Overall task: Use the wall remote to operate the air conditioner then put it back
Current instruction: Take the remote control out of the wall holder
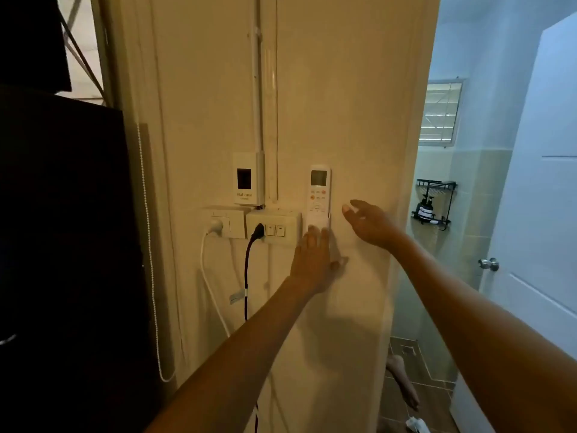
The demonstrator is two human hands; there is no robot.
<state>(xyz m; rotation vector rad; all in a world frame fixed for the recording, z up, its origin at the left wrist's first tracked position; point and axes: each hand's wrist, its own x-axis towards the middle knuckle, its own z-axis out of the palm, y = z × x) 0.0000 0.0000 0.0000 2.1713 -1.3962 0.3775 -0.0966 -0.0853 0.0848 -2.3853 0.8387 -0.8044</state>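
Observation:
A white air-conditioner remote (pixel 318 195) with a small screen and orange buttons stands upright in its holder on the cream wall (pixel 359 104). My left hand (pixel 313 260) lies flat against the wall just under it, fingertips touching the holder's lower end, holding nothing. My right hand (pixel 370 223) hovers a little to the right of the remote, fingers spread and apart from it. The holder's bottom is hidden by my left fingers.
Left of the remote are a switch-and-socket plate (pixel 274 228) with a black plug, a second socket (pixel 224 223) with a white plug, and a breaker box (pixel 247 179). A dark cabinet (pixel 62 229) fills the left. An open white door (pixel 537 198) and bathroom lie right.

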